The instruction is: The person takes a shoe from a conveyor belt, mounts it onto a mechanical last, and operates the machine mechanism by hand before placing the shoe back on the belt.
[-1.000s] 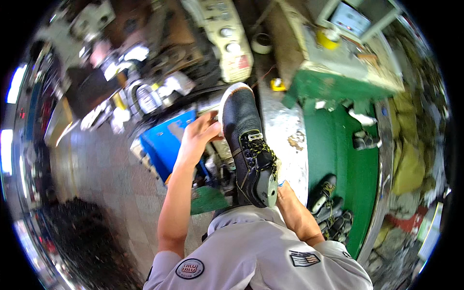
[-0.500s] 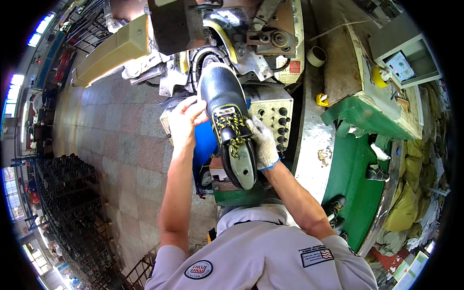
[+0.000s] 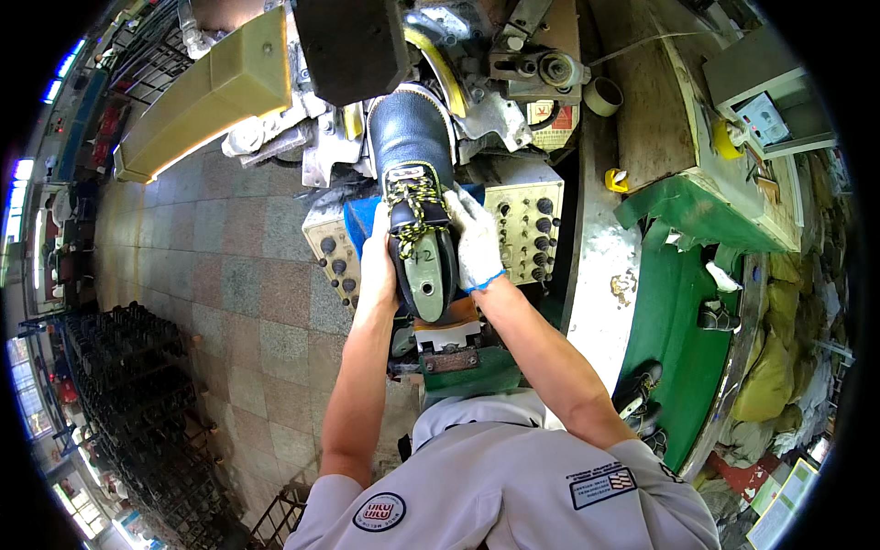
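A black leather shoe [image 3: 410, 137] with yellow-and-black laces sits on a green shoe last [image 3: 424, 275], its toe up inside the metal jaws of a machine [image 3: 477, 110]. My bare left hand [image 3: 377, 261] is closed along the shoe's left side near the heel. On the other side my right hand [image 3: 476, 236], in a white knit glove with a blue cuff, grips the shoe beside the laces. Some fingers of both hands are hidden behind the shoe.
Two control boxes with black knobs, one on the left [image 3: 332, 247] and one on the right [image 3: 522, 225], flank the shoe. A yellowish machine arm [image 3: 206, 96] juts out at upper left. Racks of dark items [image 3: 128, 367] stand on the tiled floor; shoes [image 3: 642, 385] lie on a green surface at right.
The shoe has moved up and slightly left, its toe now deeper in the machine, and straightened. My left hand has slid from near the laces down toward the heel and closed on its side.
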The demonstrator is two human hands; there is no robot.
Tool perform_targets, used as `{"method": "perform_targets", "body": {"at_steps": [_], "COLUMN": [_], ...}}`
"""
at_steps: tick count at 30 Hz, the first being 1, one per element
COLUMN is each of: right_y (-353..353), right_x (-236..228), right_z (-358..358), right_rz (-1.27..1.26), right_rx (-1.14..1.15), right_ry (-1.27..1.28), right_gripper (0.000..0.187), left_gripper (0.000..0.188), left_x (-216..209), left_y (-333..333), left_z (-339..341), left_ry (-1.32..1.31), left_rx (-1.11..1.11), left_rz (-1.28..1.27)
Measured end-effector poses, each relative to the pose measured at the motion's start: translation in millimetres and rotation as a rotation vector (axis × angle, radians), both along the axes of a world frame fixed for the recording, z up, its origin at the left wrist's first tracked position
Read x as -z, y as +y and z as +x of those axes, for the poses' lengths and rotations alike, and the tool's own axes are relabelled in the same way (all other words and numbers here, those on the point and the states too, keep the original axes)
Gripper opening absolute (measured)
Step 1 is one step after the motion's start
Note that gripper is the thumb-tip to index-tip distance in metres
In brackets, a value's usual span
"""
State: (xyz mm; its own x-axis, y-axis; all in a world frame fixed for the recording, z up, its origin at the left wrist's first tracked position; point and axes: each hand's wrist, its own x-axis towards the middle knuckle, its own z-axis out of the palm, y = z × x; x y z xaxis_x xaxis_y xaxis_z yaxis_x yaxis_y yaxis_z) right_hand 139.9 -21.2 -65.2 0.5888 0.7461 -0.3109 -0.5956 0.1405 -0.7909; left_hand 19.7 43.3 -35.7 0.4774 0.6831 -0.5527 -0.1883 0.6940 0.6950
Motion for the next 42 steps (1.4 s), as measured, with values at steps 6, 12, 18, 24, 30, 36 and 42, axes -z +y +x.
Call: {"method": "perform_targets", "body": {"at_steps": [6, 12, 18, 24, 30, 36, 42], "right_y": [6.0, 5.8, 5.8, 9.7, -2.7, -104.4, -190.7], "right_x": [15.8, 26.8, 23.3, 23.0, 33.0, 22.3, 29.8], "right_z": [0.6, 2.0, -2.1, -0.6, 6.7, 29.7, 27.5], "right_rz": [-0.021, -0.046, -0.110, -0.145, -0.134, 0.001, -0.280], "right_rx": [0.052, 0.040, 0.073, 0.094, 0.037, 0.082, 0.188], "right_ry": [0.021, -0.013, -0.147, -0.265, -0.168, -0.026, -0.038], "right_gripper": [0.037, 0.044, 0.041, 0.041, 0.043, 0.058, 0.065], "left_gripper": [0.046, 0.046, 0.045, 0.040, 0.041, 0.088, 0.102], "left_x": [32.7, 23.2, 45.2, 44.9, 61.6, 160.9, 240.7], "left_y": [9.5, 10.1, 14.3, 13.3, 11.8, -69.8, -106.6], "left_z": [4.2, 9.6, 4.9, 6.1, -10.9, -116.6, -155.4], "left_ry": [-0.020, -0.116, -0.165, -0.182, -0.115, 0.911, 0.935], "left_rx": [0.013, -0.009, 0.043, 0.028, 0.114, 0.575, 0.696], "left_rz": [0.132, 0.071, 0.206, 0.356, 0.487, 0.998, 1.243]}}
